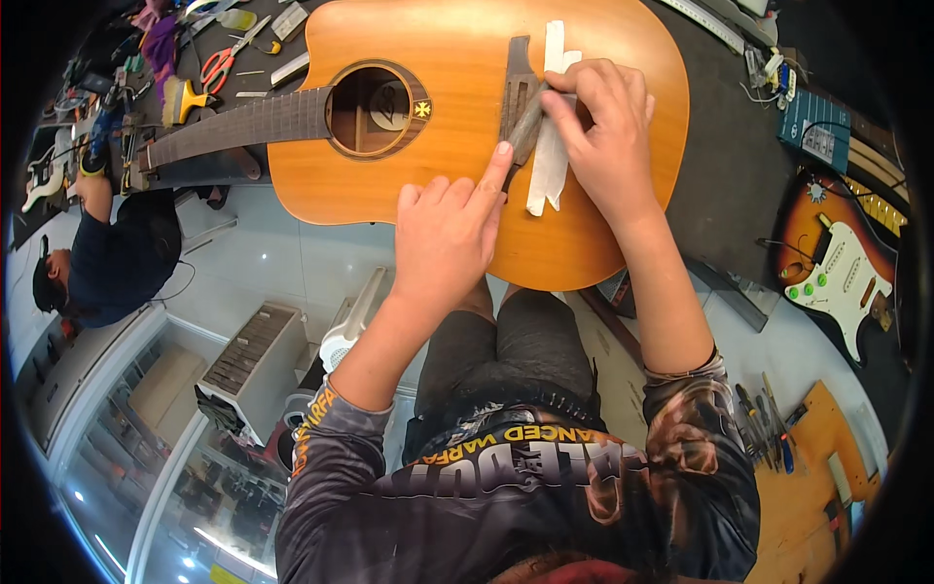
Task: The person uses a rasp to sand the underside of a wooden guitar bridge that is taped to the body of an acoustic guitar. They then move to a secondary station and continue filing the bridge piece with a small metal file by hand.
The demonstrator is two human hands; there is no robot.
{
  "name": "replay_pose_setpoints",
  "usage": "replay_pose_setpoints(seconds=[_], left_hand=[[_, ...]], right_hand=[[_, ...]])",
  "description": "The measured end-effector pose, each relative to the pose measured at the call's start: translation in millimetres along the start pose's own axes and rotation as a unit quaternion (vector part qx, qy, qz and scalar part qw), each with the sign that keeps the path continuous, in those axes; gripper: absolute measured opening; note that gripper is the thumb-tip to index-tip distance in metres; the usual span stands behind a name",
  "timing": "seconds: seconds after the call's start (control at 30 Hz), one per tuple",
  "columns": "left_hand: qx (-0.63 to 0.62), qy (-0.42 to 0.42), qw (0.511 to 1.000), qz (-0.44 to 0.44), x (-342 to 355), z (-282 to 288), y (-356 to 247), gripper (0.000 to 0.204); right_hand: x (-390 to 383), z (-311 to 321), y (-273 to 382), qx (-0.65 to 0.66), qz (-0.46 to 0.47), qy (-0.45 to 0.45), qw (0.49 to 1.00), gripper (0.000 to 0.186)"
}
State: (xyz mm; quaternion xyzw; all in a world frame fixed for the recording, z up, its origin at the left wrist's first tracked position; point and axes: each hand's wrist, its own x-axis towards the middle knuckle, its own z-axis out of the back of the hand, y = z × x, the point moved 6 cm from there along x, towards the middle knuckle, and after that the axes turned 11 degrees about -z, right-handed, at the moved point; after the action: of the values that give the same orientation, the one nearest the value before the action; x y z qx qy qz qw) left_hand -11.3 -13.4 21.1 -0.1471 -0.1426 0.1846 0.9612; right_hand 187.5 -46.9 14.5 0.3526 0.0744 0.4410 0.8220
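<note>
An acoustic guitar body (467, 58) with an orange-tan top lies face up in front of me. Its dark bridge (519, 60) has a strip of white masking tape (548, 180) stuck along its right side. My right hand (605, 127) pinches a narrow grey bar (526, 128), perhaps a file, which lies slantwise over the bridge. With its index finger stretched out, my left hand (449, 229) presses the bar's near end, and its other fingers are curled. My left thumb is mostly hidden.
Red-handled scissors (218, 68) and a yellow-handled brush (183, 100) lie on the dark bench at the far left. A sunburst electric guitar (839, 258) is at the right. Another person (122, 253) works at the left. Several hand tools (767, 419) lie at the lower right.
</note>
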Motion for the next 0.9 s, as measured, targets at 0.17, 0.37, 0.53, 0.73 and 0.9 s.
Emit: replay_pose_setpoints(seconds=[0.17, 0.37, 0.53, 0.73, 0.9], left_hand=[[-0.009, 0.021, 1.0, -0.02, -11.1, -5.3, 5.3, 0.063], [-0.019, -0.048, 0.998, -0.031, 17.8, -8.7, 21.2, 0.06], [0.012, -0.07, 0.997, -0.018, 12.0, -3.9, 17.9, 0.058], [0.001, -0.002, 1.0, -0.02, -30.3, 2.5, 9.9, 0.058], [-0.015, -0.06, 0.998, -0.034, -3.1, -5.1, 16.6, 0.057]], right_hand=[[-16.9, 3.2, 3.1, -0.028, 0.024, -0.036, 0.999, 0.012], [29.8, 13.1, 17.3, -0.029, -0.04, 0.02, 0.999, 0.013], [29.8, 12.9, 20.5, 0.0, -0.012, -0.022, 1.0, 0.009], [0.9, 12.7, 27.8, -0.001, -0.002, 0.016, 1.0, 0.013], [25.5, 9.5, 18.6, 0.017, 0.008, -0.026, 0.999, 0.012]])
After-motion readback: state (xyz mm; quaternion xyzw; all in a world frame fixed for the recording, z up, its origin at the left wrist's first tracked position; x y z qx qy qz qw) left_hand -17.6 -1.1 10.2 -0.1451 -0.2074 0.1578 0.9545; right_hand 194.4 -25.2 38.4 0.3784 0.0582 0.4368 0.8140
